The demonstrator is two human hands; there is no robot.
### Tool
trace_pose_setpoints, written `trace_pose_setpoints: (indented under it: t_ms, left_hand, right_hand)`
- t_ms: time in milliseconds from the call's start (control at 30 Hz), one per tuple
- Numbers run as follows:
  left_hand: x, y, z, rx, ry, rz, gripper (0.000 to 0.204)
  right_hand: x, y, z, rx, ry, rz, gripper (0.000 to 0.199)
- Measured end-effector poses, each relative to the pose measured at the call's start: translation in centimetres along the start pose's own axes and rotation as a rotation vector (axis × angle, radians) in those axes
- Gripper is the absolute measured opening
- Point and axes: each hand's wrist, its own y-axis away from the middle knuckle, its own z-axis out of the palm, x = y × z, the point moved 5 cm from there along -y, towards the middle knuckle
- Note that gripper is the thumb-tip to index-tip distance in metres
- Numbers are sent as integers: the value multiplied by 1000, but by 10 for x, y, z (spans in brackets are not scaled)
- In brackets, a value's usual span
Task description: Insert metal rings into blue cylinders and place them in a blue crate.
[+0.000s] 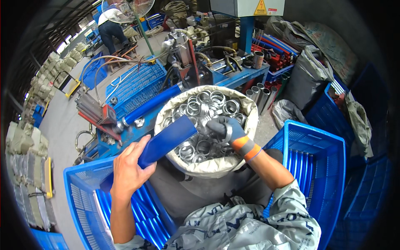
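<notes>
My bare left hand [132,164] is closed round a blue tube [171,138], which slants up to the right across the edge of a pale cloth sack [248,108]. The sack is filled with shiny metal rings [193,107]. My right hand [229,130], in a grey glove with an orange band, is down among the rings near the sack's right side. Its fingers are curled, and a metal ring shows against the palm side. The fingertips are partly blurred.
Blue crates [71,183] [338,146] with shiny blue tubes stand on both sides of me. Beyond the sack is a blue workbench [246,74] with clamping machinery. A fan [125,10] and a bending person [111,31] are at the far left.
</notes>
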Motion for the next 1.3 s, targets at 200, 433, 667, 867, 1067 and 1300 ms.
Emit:
trace_pose_setpoints:
  t_ms: [200, 433, 667, 867, 1067, 1300]
  left_hand:
    - [0, 2, -5, -5, -23, -5, 83]
    - [16, -9, -5, -40, -24, 84, 79]
    - [24, -5, -8, -80, -101, 113, 79]
    - [26, -4, -2, -54, -83, 158, 82]
    - [29, -8, 8, -31, -101, 191, 84]
    - [20, 1, 26, 73, -99, 185, 81]
  right_hand:
    - [-5, -12, -5, -179, -325, -210, 69]
    - [-42, 36, 23, -389, -279, -273, 103]
    - [-46, 48, 34, -431, -234, -315, 96]
    - [-61, 64, 32, -376, -58, -353, 89]
    - [-71, 67, 25, -333, 157, -476, 88]
    - [-80, 75, 30, -365, -73, -305, 74]
